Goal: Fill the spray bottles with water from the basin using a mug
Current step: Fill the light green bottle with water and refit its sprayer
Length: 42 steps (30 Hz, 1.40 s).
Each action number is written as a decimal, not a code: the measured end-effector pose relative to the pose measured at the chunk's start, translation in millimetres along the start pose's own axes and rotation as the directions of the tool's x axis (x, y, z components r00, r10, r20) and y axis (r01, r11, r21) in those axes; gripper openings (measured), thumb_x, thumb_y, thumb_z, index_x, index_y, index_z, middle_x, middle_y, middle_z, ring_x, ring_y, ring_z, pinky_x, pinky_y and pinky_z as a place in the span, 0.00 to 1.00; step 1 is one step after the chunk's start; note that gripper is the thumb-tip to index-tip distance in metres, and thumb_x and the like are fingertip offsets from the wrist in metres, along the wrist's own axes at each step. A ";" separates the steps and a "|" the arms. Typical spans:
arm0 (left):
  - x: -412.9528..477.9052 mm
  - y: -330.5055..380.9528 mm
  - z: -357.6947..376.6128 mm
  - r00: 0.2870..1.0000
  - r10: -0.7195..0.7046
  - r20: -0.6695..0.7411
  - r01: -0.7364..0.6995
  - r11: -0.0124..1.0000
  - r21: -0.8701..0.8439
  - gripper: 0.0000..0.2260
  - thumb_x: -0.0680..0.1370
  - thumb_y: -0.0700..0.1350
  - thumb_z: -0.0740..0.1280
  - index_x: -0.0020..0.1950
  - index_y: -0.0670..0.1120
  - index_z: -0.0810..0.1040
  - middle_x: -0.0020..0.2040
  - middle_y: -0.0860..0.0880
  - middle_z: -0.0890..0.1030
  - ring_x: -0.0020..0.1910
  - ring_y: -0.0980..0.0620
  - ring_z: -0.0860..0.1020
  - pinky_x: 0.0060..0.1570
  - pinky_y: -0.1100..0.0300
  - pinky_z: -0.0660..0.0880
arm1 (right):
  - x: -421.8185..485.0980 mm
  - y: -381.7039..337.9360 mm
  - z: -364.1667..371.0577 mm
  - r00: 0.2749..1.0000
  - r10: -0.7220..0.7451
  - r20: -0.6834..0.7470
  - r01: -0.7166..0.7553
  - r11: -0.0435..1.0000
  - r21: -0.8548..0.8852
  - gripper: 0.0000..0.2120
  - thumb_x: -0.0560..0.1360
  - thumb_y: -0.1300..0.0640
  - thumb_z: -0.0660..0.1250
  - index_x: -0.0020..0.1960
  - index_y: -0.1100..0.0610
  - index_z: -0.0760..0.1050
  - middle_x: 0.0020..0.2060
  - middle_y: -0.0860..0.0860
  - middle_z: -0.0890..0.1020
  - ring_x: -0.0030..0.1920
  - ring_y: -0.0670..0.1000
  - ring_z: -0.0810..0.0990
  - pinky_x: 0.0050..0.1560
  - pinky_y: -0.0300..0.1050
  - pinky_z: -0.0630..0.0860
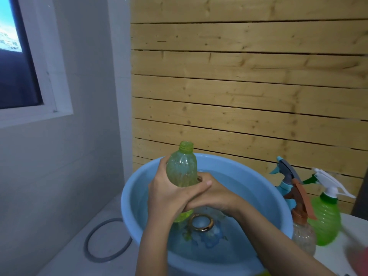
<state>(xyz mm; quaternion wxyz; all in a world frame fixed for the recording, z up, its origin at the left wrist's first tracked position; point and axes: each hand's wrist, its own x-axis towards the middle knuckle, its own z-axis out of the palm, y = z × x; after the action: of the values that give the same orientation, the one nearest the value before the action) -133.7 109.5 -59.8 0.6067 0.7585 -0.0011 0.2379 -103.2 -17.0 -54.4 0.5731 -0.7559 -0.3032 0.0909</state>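
Observation:
My left hand (pixel 167 194) grips an uncapped green bottle (pixel 182 170), held upright over the blue basin (pixel 264 188) of water. My right hand (pixel 217 193) is pressed against the bottle's right side, its fingers curled and tucked under my left fingers. A small gold-brown edge shows by its thumb, and what it holds is hidden. A gold-rimmed floral mug (pixel 201 225) sits in the water below both hands. Right of the basin stand three bottles with sprayers: a blue one (pixel 283 186), a clear one with a brown sprayer (pixel 303 234), and a green one with a white sprayer (pixel 324 220).
The basin sits on a white surface (pixel 65 246) with a grey ring (pixel 105 240) to its left. A wooden slat wall (pixel 239 86) stands close behind, and a white wall with a window (pixel 23 62) is at the left. A blurred reddish shape (pixel 358 257) is at the lower right.

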 end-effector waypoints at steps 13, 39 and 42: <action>4.6 -5.4 -9.3 0.996 0.034 0.077 -0.032 0.999 -0.020 0.25 0.52 0.54 0.78 0.47 0.57 0.76 0.40 0.59 0.82 0.42 0.60 0.80 0.46 0.54 0.79 | 2.6 2.5 1.8 0.996 0.065 -0.064 -0.068 0.997 -0.041 0.23 0.59 0.65 0.79 0.53 0.57 0.79 0.45 0.51 0.84 0.48 0.49 0.82 0.47 0.49 0.76; 4.1 -18.3 0.1 0.990 0.126 0.068 -0.126 0.992 -0.008 0.25 0.51 0.51 0.78 0.46 0.55 0.76 0.37 0.59 0.81 0.38 0.62 0.79 0.39 0.66 0.75 | -31.9 -1.6 -7.2 0.993 0.046 -0.110 -0.119 0.372 -0.920 0.22 0.74 0.54 0.66 0.67 0.53 0.68 0.64 0.49 0.72 0.63 0.54 0.71 0.56 0.48 0.70; 0.6 -11.2 7.4 0.987 0.139 0.085 -0.138 0.990 -0.015 0.24 0.51 0.51 0.77 0.45 0.55 0.75 0.37 0.60 0.81 0.37 0.64 0.79 0.37 0.72 0.73 | -40.4 -6.3 -10.7 0.988 0.071 -0.139 -0.153 0.245 -0.957 0.23 0.75 0.52 0.64 0.68 0.55 0.66 0.66 0.52 0.70 0.63 0.56 0.70 0.56 0.49 0.68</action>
<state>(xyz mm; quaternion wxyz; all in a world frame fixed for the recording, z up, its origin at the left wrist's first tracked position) -127.3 105.8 -71.0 0.5915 0.7634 -0.0810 0.2467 -132.5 -47.4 -53.5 -0.0059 -0.9702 -0.2217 -0.0980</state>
